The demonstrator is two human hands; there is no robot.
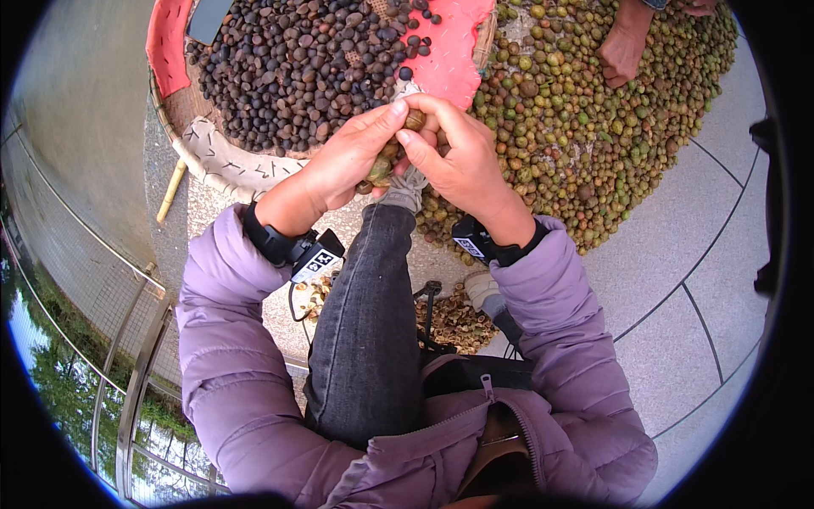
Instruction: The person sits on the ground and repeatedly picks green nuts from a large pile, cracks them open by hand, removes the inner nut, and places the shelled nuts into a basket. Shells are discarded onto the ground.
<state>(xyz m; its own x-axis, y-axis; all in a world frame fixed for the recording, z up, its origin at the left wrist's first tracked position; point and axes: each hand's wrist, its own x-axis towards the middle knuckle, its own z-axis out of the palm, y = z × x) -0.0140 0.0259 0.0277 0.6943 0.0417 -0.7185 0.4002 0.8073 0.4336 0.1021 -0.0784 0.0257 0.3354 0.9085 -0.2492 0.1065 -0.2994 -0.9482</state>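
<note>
Between the fingertips of my left hand (346, 153) and my right hand (467, 156) is a small round brownish fruit (414, 119). Several more green-brown fruits (380, 168) lie cupped in my left palm, partly hidden by the fingers. Just beyond my hands, a round woven basket (159, 111) with pale and red cloth patches holds a heap of dark brown and black seeds (299, 70). Right of my hands spreads a large pile of green, yellow and brown fruits (559, 146) on the ground.
Another person's hand (622, 54) reaches into the fruit pile. A dark flat slab (210, 19) rests at the basket's edge. Husk pieces (461, 324) lie near my foot (481, 289). A bamboo stick (172, 191) juts below the basket; a metal railing (137, 382) stands at left.
</note>
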